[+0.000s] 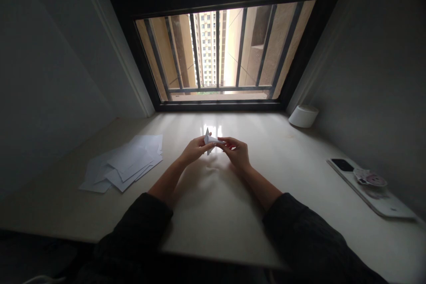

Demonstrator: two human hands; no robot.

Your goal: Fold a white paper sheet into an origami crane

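Over the pale desk (pixel 282 151), left hand (pixel 193 151) and right hand (pixel 237 153) pinch a pointed folded white paper (pixel 209 140)

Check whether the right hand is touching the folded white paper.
Touching: the head view shows the fingers of the right hand pressed against the end of the folded white paper, with no gap.

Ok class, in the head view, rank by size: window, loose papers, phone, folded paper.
1. Window
2. Loose papers
3. Phone and folded paper look about alike, so unranked.
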